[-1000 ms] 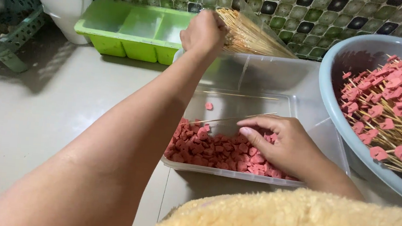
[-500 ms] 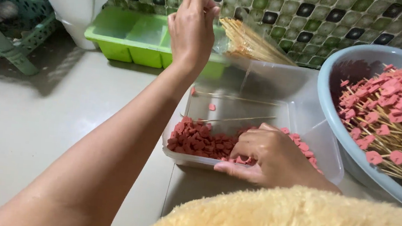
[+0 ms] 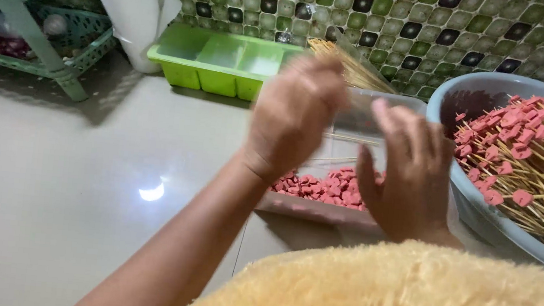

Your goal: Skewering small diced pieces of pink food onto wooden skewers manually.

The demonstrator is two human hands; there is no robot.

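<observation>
Fuzzy yellow fabric (image 3: 404, 299): lower right foreground.
Right hand (image 3: 409, 176): fingers spread, grip released, poised over the clear tray (image 3: 320, 207) of pink meat pieces (image 3: 328, 186).
Left hand (image 3: 295, 115): blurred; grip cannot be told.
Grey basin (image 3: 473, 206): right, collecting finished skewers (image 3: 537, 158).
Bare sticks (image 3: 350, 64): upper centre, within reach.

left hand (image 3: 295, 115) | right hand (image 3: 410, 173) | above clear tub (image 3: 320, 207) | pink pieces (image 3: 325, 186)

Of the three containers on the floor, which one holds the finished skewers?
The grey-blue round basin at the right: it holds sticks tipped with pink pieces. The clear rectangular tub beneath the hands holds only loose pink pieces, and the green divided tray looks empty.
</observation>
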